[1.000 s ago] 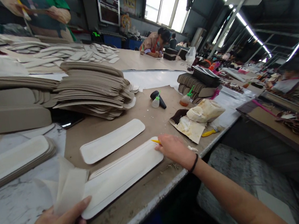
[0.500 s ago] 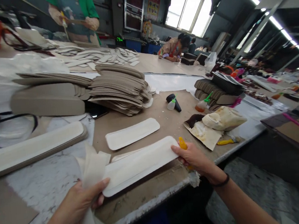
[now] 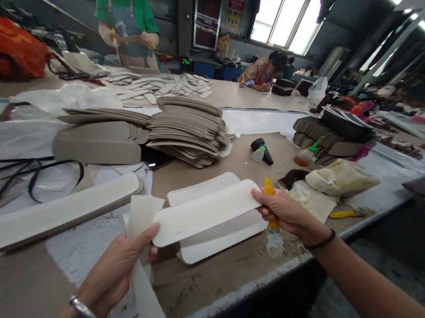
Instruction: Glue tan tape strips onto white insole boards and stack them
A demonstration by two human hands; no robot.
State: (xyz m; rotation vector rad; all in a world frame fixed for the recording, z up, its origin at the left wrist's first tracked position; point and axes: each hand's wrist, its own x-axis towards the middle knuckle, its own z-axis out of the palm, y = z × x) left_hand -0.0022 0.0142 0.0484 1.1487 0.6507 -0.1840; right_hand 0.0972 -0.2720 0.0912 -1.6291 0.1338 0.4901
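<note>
A long white padded strip (image 3: 206, 211) is lifted off the table, held by both ends. My left hand (image 3: 123, 263) grips its left end together with a loose sheet of thin white paper (image 3: 142, 267) that hangs down. My right hand (image 3: 284, 212) pinches the strip's right end and also holds a yellow-handled brush (image 3: 271, 221), bristles pointing down. Under the lifted strip lie two more white strips (image 3: 221, 239) on the brown table (image 3: 210, 285).
A long stack of white strips (image 3: 60, 213) lies to the left, tall piles of tan pieces (image 3: 190, 128) behind. Glue bottles (image 3: 259, 152), a stained rag (image 3: 341, 176) and a yellow tool (image 3: 342, 214) sit to the right. Another person in green (image 3: 128, 23) works at the far end.
Both hands raised the white strip off the table and carried it left. The brush turned bristles-down in my right hand. The view swung left.
</note>
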